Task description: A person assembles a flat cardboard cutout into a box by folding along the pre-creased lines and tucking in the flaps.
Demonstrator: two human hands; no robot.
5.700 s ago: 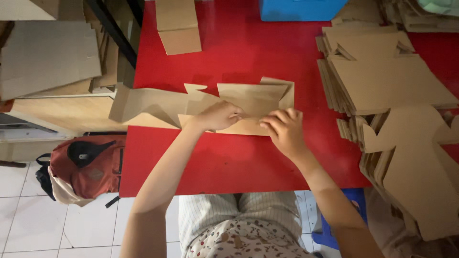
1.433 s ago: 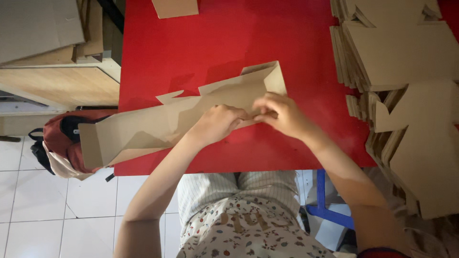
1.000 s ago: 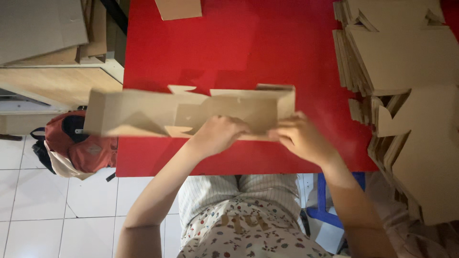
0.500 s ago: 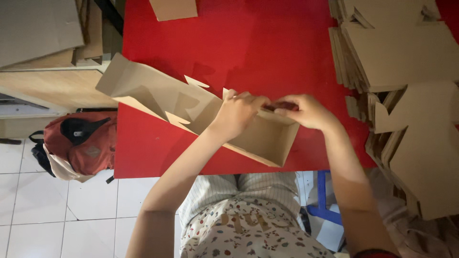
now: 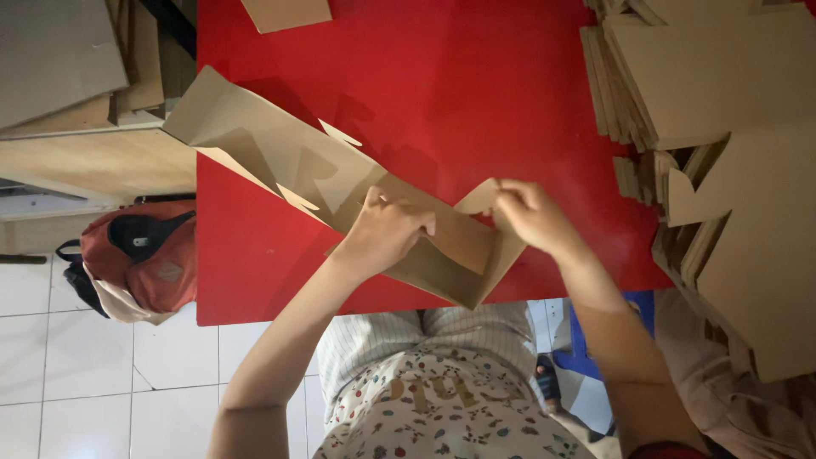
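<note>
A long brown cardboard box, half folded, lies slantwise on the red table, running from 10 o'clock down to 5 o'clock near the table's front edge. The left hand presses on the box's middle, fingers curled over the upper wall, thumb inside. The right hand, at 3 o'clock from the left, pinches an end flap between thumb and fingers. Stacks of flat cardboard sit at 2 o'clock. A red backpack lies on the floor at 9 o'clock.
</note>
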